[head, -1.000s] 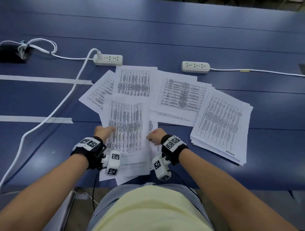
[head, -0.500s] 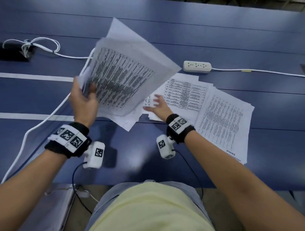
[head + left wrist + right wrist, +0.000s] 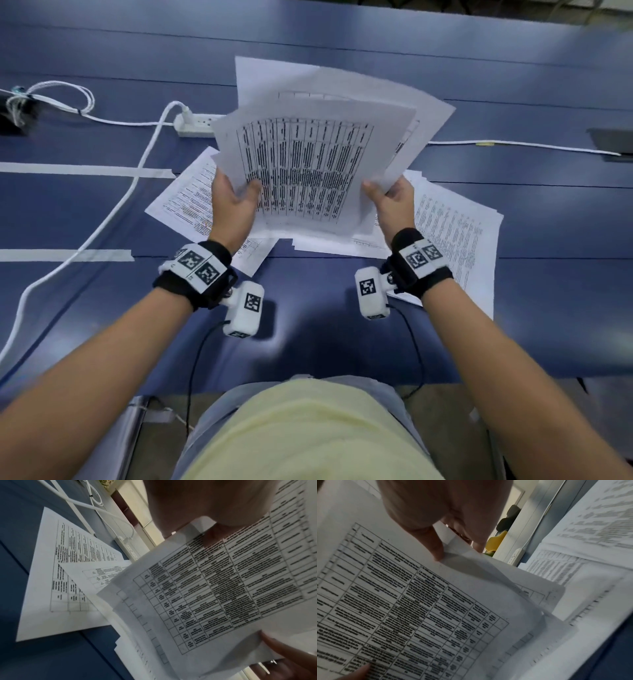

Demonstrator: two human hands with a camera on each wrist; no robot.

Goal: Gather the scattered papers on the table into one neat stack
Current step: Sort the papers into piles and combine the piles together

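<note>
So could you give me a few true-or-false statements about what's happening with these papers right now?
1. Both hands hold the lifted bundle of papers. True: the left hand grips its left edge and the right hand its right edge.
2. Every sheet is already off the table. False: loose papers lie on the blue table beneath the bundle.
3. The lifted bundle is squared up neatly. False: its sheets fan out at different angles.
4. A white power strip lies on the table beyond the papers. True.
5. The top sheet of the bundle is blank. False: it shows a printed table.
</note>
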